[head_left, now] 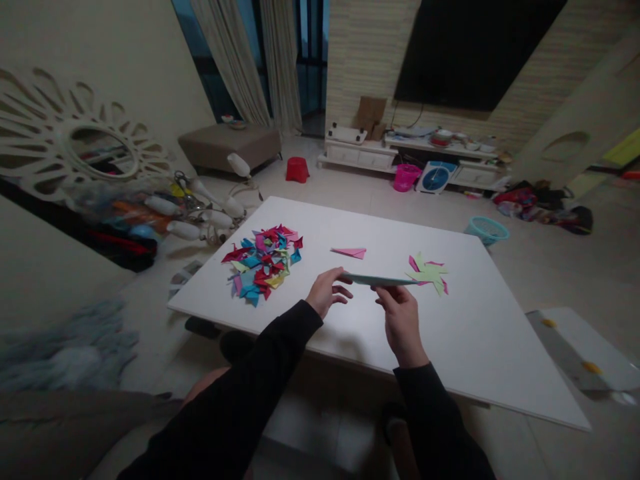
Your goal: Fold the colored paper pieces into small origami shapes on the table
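A thin strip of folded green-blue paper point(383, 280) is held level above the white table point(480, 340). My left hand point(327, 291) pinches its left end between thumb and forefinger, the other fingers loosely curled below. From beneath, my right hand point(401, 317) grips the paper toward its right end. Just beyond the strip, a pink folded paper piece point(350, 253) lies flat. To the right is a star-like shape of green and pink folded paper point(428, 272); the strip's right tip overlaps its edge in view.
A heap of colourful folded papers point(265, 260) covers the table's left part. Past the table stand a red stool point(297, 170), a pink bucket point(407, 177), a box fan point(436, 177) and a teal basket point(487, 229). A lamp with several white shades point(215, 219) is at left.
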`<state>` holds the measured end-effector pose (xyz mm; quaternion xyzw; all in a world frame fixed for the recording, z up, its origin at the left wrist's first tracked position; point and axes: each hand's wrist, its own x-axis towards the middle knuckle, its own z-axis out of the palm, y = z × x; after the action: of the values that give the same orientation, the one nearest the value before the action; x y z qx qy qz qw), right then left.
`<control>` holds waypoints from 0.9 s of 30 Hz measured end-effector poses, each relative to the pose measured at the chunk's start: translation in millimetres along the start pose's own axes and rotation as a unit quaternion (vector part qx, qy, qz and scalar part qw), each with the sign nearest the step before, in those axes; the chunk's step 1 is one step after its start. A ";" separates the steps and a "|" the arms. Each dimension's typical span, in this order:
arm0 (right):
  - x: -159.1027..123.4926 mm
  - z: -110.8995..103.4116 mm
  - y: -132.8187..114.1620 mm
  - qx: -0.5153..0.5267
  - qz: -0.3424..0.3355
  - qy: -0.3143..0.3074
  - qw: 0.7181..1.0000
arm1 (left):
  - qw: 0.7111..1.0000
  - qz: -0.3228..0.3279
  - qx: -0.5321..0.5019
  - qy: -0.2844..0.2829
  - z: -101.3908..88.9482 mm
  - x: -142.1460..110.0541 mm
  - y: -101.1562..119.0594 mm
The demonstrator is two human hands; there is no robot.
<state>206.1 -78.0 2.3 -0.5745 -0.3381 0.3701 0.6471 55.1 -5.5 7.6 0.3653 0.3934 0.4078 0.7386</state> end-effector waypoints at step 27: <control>-9.8 15.1 17.8 0.012 0.030 0.038 0.999 | 0.982 0.115 0.148 0.017 -34.0 4.7 6.5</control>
<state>186.6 -77.9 -13.8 -0.5899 -0.2910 0.3710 0.6555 24.8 8.7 -2.5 0.5066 0.4174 0.4335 0.6174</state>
